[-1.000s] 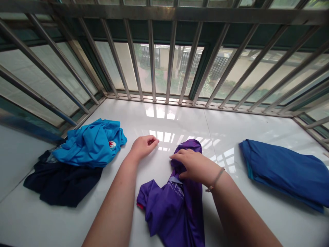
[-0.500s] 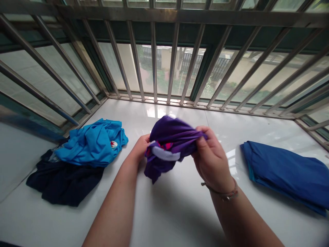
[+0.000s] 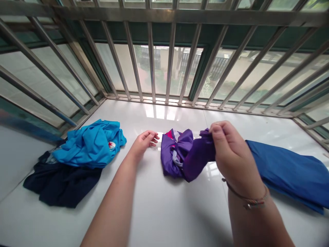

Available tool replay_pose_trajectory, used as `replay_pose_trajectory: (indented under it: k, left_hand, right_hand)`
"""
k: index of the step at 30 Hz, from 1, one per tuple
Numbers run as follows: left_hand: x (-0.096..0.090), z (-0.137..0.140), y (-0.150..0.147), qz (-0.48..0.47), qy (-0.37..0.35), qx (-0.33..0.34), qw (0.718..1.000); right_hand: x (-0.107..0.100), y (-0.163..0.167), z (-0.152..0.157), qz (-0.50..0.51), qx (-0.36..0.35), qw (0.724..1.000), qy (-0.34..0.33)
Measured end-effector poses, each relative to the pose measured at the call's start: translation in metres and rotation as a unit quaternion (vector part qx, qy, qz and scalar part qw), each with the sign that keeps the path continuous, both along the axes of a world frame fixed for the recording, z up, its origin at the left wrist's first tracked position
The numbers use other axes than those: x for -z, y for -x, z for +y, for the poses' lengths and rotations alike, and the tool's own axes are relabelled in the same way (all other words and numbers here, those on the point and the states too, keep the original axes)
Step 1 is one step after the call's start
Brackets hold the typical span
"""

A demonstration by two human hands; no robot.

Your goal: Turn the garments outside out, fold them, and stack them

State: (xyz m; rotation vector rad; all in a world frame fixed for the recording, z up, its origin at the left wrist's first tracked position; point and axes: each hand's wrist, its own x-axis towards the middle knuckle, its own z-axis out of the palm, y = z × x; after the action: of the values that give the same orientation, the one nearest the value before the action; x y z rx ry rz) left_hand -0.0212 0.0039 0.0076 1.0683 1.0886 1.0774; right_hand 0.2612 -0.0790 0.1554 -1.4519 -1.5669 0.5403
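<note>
Glossy white worktop (image 3: 164, 212) under a barred window (image 3: 169, 61), and the right hand (image 3: 231, 154) is pinched shut on one end of the purple garment (image 3: 185, 156), lifting it while the rest bunches on the surface at centre. Left hand (image 3: 144, 142) rests loosely open, holding nothing, just beside that bundle. Light blue shirt (image 3: 89, 142) lies atop a dark navy garment (image 3: 61, 183) far left; folded blue cloth (image 3: 290, 173) sits right.

Purple shirt (image 3: 180, 156): crumpled, bunched, pink and white trim showing at left. One end lifted, pinched in right hand (image 3: 231, 154); rest sagging onto glossy white surface (image 3: 164, 206), centre.
</note>
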Motion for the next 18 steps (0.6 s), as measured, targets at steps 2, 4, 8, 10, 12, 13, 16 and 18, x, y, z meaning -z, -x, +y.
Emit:
replay_pose_trajectory:
  k: [2, 4, 8, 10, 12, 13, 16, 18]
  left_hand:
    - [0.002, 0.0, 0.0, 0.02, -0.002, 0.012, 1.0]
    - [0.004, 0.001, -0.001, 0.032, -0.003, 0.018, 0.999]
    - [0.007, 0.002, 0.0, 0.03, -0.003, 0.024, 0.999]
    - [0.008, 0.002, 0.001, 0.03, -0.003, 0.028, 0.999]
    - [0.009, 0.003, 0.002, 0.031, -0.003, 0.032, 0.999]
    - [0.009, 0.003, 0.002, 0.031, -0.002, 0.034, 0.999]
    - [0.009, 0.003, 0.002, 0.024, -0.001, 0.035, 0.999]
    - [0.007, 0.003, 0.001, 0.02, -0.002, 0.034, 0.999]
  right_hand:
    - [0.006, -0.003, 0.006, -0.15, -0.003, 0.986, 0.073]
    - [0.014, -0.003, 0.012, -0.286, 0.005, 0.953, 0.1]
    - [0.033, 0.01, 0.021, -0.379, -0.088, 0.919, 0.064]
    - [0.044, 0.018, 0.024, -0.385, -0.15, 0.907, 0.08]
    - [0.056, 0.023, 0.028, -0.42, -0.16, 0.884, 0.132]
    - [0.06, 0.024, 0.031, -0.443, -0.155, 0.867, 0.166]
    - [0.063, 0.02, 0.039, -0.478, -0.139, 0.833, 0.241]
    - [0.055, 0.015, 0.039, -0.438, -0.12, 0.864, 0.216]
